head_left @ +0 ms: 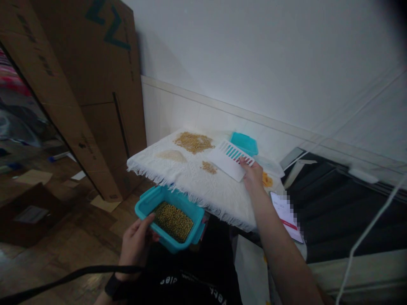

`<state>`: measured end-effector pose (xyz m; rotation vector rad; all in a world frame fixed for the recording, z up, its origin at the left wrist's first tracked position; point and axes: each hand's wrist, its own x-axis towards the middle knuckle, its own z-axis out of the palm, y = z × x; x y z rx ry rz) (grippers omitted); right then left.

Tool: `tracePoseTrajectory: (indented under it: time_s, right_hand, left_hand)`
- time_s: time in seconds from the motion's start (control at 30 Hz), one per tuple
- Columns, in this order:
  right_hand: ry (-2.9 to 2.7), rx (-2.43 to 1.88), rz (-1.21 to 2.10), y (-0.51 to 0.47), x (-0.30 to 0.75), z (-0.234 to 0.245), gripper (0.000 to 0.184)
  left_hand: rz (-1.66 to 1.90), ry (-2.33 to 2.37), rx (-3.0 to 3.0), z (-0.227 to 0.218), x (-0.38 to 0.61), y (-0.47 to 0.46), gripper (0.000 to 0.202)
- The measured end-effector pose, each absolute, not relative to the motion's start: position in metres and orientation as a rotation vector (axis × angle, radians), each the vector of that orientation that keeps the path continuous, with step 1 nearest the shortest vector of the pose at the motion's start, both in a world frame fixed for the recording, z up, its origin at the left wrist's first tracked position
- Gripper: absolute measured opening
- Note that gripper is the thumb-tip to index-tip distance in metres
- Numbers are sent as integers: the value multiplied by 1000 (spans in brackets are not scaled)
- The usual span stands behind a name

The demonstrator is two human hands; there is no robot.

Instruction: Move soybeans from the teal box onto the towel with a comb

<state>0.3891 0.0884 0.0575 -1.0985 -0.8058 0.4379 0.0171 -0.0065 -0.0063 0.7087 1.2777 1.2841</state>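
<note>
1. Head view, hands: the left hand (136, 239), low and left of centre, grips the near corner of a teal rectangular plastic tub (146, 203). The thumb lies over the rim and the fingers curl underneath. The tub is part full of yellow-brown soybeans (173, 220) and sits just below the fringed edge of a white woven cloth (197, 188).
2. The right hand (252, 176), at centre, has its fingertips close together on the near corner of a white slotted plastic scraper (227, 163) lying on the cloth. Whether they pinch the scraper or only press on it is unclear from this angle.
3. On the cloth: a small heap of beans (209, 167) lies just beside the scraper. A larger heap (193, 142) and a pale mound of grain (171, 155) lie farther back.
4. Handling, as a judgement: hold the tub level with its rim tucked tight under the cloth's edge. Keep the scraper flat and draw it slowly, so the beans don't roll aside or catch in the fringe.
5. Writing: the brown cardboard box (95, 84) at upper left bears teal lettering, cut off by the frame. The white sheet with a red stripe (288, 216) at lower right is blurred. Neither can be read.
</note>
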Motion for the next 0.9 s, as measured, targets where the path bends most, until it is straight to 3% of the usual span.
tracePoseTrajectory:
  time_s: [0.37,0.9]
  right_hand:
    - [-1090,-1350,244,96,379,53,46]
    - [-1190,-1443,320,122,375,59,52]
  left_hand:
    - [1230,1189,644,-20,28,-14,40]
    - [1202,1181,701,-13,30,-16,36]
